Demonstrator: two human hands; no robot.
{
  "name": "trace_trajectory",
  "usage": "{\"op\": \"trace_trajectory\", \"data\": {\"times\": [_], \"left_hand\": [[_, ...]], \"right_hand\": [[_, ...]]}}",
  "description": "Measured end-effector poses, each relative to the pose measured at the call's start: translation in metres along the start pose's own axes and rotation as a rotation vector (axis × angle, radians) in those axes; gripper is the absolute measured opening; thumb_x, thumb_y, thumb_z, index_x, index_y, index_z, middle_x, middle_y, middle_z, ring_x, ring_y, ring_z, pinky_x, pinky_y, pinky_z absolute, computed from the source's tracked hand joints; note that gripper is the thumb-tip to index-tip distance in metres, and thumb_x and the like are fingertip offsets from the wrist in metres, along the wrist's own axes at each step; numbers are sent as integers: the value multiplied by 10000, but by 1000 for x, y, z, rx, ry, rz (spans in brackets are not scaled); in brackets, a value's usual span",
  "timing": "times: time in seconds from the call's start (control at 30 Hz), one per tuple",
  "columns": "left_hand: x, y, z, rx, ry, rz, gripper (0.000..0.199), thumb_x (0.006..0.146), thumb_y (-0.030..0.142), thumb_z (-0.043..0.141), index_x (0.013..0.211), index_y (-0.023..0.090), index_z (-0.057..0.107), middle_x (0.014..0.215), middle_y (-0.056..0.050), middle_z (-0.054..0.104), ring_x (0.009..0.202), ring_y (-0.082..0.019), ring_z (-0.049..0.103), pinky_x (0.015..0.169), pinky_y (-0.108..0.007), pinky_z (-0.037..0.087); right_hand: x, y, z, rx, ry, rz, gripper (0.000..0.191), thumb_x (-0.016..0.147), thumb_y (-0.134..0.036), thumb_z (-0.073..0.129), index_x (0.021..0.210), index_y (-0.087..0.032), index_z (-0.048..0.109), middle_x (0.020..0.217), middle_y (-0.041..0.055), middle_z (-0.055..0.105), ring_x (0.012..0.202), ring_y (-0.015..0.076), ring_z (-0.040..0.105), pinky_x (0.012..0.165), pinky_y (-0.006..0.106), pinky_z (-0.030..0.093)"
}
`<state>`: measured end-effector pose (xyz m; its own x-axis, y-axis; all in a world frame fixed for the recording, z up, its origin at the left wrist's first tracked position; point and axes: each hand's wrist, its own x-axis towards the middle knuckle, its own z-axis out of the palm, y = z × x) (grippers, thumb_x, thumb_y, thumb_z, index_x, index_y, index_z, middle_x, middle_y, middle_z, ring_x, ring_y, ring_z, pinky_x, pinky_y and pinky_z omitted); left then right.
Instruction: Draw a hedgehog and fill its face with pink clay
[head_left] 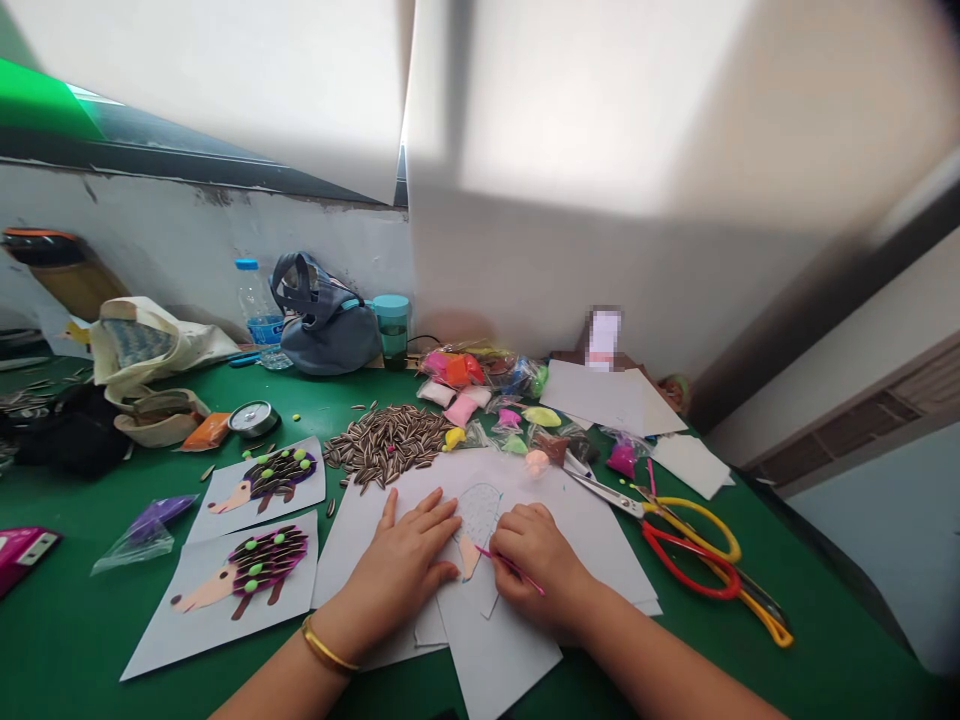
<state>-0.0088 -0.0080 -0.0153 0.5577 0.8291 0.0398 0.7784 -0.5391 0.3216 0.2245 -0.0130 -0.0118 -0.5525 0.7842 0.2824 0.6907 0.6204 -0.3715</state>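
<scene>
My left hand [405, 550], with a gold bangle at its wrist, lies flat with fingers spread on the white paper [502, 672], left of a drawn dotted outline [480, 505]. My right hand [541, 562] is closed around a thin pink stick [531, 580]. The stick's tip points left and meets the edge of a flat peach clay patch [469, 556] at the outline's lower end. Whether the tip presses into the clay I cannot tell. To the left lie two finished hedgehog pictures, a lower one [202, 642] and an upper one [217, 520], with seed spines and green dots.
A heap of sunflower seeds [390, 440] lies beyond my left hand. Several bagged clay lumps [461, 375] are behind it. Scissors [690, 545] with red and yellow handles lie at right. A grey-blue bag [330, 335] and a bottle [259, 320] stand by the wall.
</scene>
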Motion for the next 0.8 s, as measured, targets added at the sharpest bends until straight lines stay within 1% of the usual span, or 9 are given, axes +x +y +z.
{"op": "trace_trajectory", "data": {"times": [0.17, 0.3, 0.4, 0.53, 0.7, 0.8], "left_hand": [[0, 1, -1, -6, -8, 4, 468, 907, 305, 612, 1362, 303, 501, 1486, -79, 478, 1436, -292, 320, 1138, -686, 13], [1, 2, -1, -12, -6, 4, 463, 906, 313, 610, 1358, 298, 510, 1479, -82, 487, 1434, -294, 323, 1142, -678, 9], [1, 2, -1, -17, -11, 6, 471, 907, 308, 606, 1366, 301, 501, 1486, -81, 478, 1438, -291, 316, 1142, -676, 5], [1, 1, -1, -16, 2, 11, 459, 907, 308, 604, 1356, 304, 511, 1481, -78, 486, 1437, -290, 318, 1145, -669, -1], [0, 2, -1, -30, 5, 14, 464, 905, 293, 602, 1359, 306, 509, 1486, -83, 477, 1440, -285, 312, 1151, -653, -9], [0, 3, -2, -39, -5, 5, 472, 897, 283, 612, 1358, 302, 510, 1492, -80, 470, 1441, -292, 307, 1143, -671, 2]], "right_hand": [[1, -1, 2, 3, 33, 21, 105, 777, -93, 566, 739, -191, 566, 764, 11, 598, 786, 167, 499, 751, 328, 288], [2, -2, 3, 12, 29, 6, 108, 771, -95, 566, 727, -194, 562, 755, 11, 594, 780, 169, 501, 747, 328, 290], [3, -2, 5, -1, 58, 30, 113, 765, -91, 559, 714, -191, 553, 744, 12, 587, 764, 168, 497, 742, 327, 289], [5, -2, 7, -7, 36, 10, 113, 762, -89, 562, 718, -193, 557, 751, 8, 591, 774, 166, 504, 744, 325, 290], [5, -2, 10, -17, 45, 39, 107, 769, -94, 569, 730, -193, 556, 761, 5, 590, 778, 163, 504, 747, 322, 296], [6, -2, 11, -7, 34, 15, 103, 765, -97, 576, 734, -194, 561, 764, 4, 594, 784, 163, 509, 748, 319, 298]]}}
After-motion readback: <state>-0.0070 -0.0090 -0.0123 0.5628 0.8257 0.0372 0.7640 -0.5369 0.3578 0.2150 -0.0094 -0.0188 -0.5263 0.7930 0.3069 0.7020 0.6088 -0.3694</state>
